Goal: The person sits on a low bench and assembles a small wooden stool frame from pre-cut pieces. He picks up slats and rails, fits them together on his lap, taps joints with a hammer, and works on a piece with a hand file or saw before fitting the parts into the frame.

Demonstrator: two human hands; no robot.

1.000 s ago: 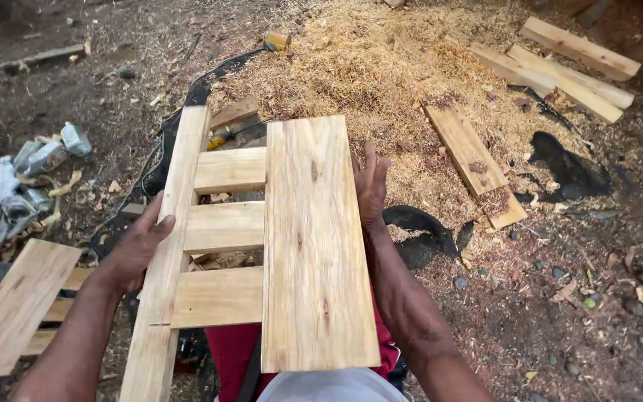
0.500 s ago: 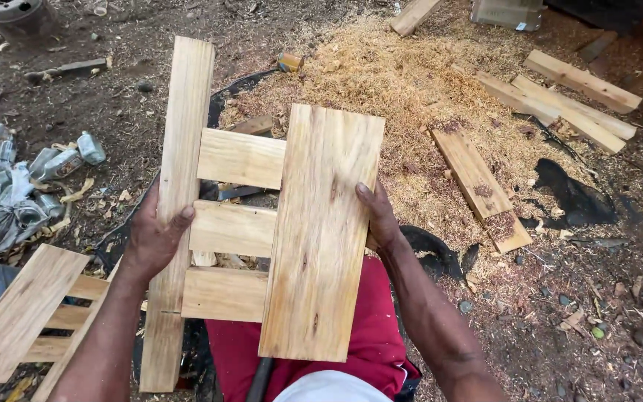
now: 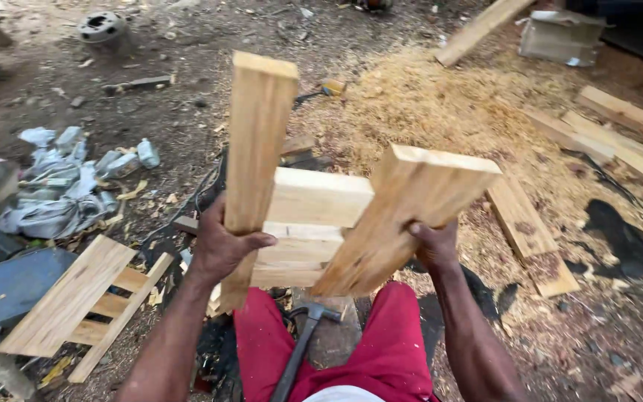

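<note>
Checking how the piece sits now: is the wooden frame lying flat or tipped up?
Tipped up. The wooden frame is held off the ground, its boards' end grain facing the camera, left hand and right hand gripping its sides.

The bare dirt ground (image 3: 210, 112) carries everything here. A wide heap of sawdust (image 3: 440, 112) spreads over it at upper right, with loose planks (image 3: 626, 134) lying along its right edge and one short board (image 3: 530, 234) nearer in. At left lie a small slatted wooden panel (image 3: 76, 305), a pile of crumpled grey rags and bottles (image 3: 68, 186), and a round metal part (image 3: 102, 26).
</note>
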